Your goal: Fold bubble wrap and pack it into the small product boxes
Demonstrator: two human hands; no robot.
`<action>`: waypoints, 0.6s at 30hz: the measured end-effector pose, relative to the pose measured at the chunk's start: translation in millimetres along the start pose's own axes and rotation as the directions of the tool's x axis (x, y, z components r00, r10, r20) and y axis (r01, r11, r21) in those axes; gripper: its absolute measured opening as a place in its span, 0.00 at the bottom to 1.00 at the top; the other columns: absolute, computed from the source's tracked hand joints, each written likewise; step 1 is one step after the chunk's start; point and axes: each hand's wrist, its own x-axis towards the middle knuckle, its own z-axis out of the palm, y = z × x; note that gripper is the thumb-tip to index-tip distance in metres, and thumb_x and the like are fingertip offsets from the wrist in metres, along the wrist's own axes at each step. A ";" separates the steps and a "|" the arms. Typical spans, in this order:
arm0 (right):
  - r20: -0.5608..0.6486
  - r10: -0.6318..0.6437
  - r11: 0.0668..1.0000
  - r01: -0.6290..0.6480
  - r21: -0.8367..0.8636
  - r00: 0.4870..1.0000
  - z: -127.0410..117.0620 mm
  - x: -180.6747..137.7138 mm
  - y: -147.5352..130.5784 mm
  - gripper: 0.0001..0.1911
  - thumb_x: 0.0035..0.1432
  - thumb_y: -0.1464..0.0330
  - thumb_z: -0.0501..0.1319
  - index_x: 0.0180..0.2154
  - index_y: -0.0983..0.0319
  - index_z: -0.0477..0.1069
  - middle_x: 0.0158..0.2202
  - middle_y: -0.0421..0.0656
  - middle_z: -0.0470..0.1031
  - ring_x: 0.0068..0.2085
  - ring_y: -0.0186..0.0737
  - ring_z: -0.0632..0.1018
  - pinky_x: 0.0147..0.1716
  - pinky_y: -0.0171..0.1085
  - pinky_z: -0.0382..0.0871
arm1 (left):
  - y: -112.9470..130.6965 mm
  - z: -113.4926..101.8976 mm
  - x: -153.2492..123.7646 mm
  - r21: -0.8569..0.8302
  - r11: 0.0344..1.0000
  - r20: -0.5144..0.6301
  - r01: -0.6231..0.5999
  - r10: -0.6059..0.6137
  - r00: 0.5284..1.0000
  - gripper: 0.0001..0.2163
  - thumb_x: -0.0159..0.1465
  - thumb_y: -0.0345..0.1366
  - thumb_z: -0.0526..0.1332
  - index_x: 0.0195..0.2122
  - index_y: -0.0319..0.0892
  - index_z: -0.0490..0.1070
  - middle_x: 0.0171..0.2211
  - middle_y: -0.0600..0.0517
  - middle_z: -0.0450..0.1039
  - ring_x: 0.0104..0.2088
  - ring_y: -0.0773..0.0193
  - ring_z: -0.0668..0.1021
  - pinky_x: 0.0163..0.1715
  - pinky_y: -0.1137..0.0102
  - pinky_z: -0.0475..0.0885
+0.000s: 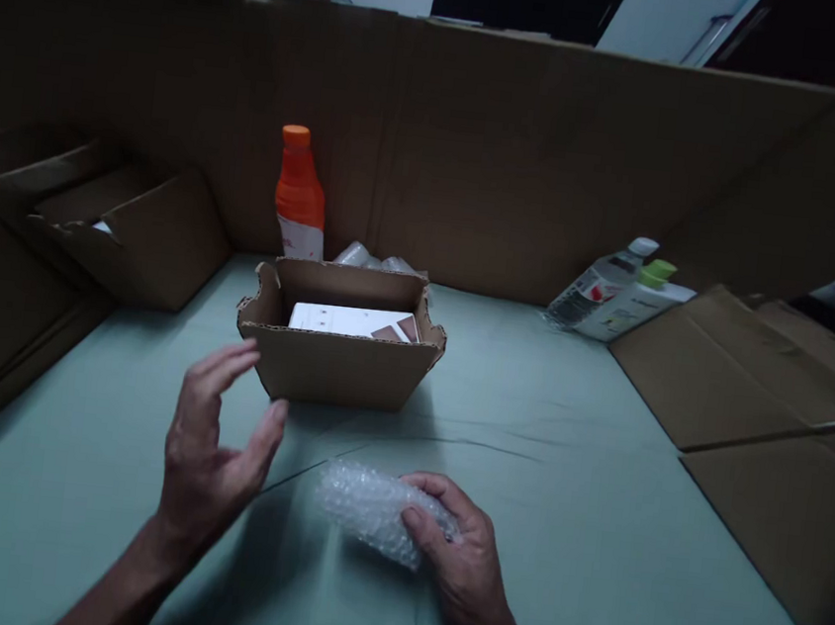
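Note:
My right hand point(462, 556) grips a bundle of clear bubble wrap point(374, 509) by its right end, thumb on top. The bundle is held low over the pale green table; what it wraps, if anything, cannot be made out. To the left, my left hand point(214, 440) is raised with thumb and fingers apart and nothing between them. Its fingertips are near the left front corner of a small open cardboard box point(337, 369). Inside that box lies a white carton point(349, 321) with brown shapes on its right end.
Behind the box stand an orange bottle point(302, 191) and some clear plastic items point(370, 259). At right, a clear bottle point(600, 282) and a white, green-capped container point(634, 305) lean together. Cardboard boxes point(149, 235) stand at left; cardboard panels point(747, 367) border the right and a cardboard wall point(493, 161) the back.

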 end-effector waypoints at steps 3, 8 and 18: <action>0.108 -0.031 0.999 0.034 -0.025 0.994 -16.3 4.2 -10.1 0.14 0.56 0.56 0.67 0.36 0.61 0.79 0.29 0.42 0.77 0.27 0.35 0.75 0.26 0.30 0.68 | -13.5 7.6 41.2 0.207 0.949 0.082 -0.239 0.227 0.970 0.22 0.62 0.29 0.65 0.58 0.39 0.66 0.54 0.38 0.73 0.59 0.44 0.73 0.57 0.49 0.67; 0.150 -0.190 0.966 0.212 -0.150 0.970 -67.6 28.2 -49.3 0.10 0.55 0.59 0.69 0.37 0.58 0.81 0.33 0.43 0.81 0.29 0.37 0.78 0.25 0.30 0.71 | -25.6 13.0 45.7 0.417 0.848 0.112 -0.329 0.311 0.944 0.12 0.62 0.26 0.63 0.47 0.40 0.73 0.44 0.42 0.79 0.50 0.43 0.79 0.52 0.47 0.67; 0.188 -0.614 0.660 0.628 -0.412 0.767 -20.4 144.0 -185.1 0.10 0.58 0.63 0.67 0.38 0.62 0.81 0.35 0.42 0.81 0.32 0.36 0.76 0.29 0.33 0.67 | -22.1 21.2 32.5 0.270 0.937 0.036 -0.220 0.219 0.975 0.16 0.62 0.26 0.62 0.52 0.37 0.69 0.50 0.38 0.74 0.56 0.46 0.75 0.56 0.50 0.72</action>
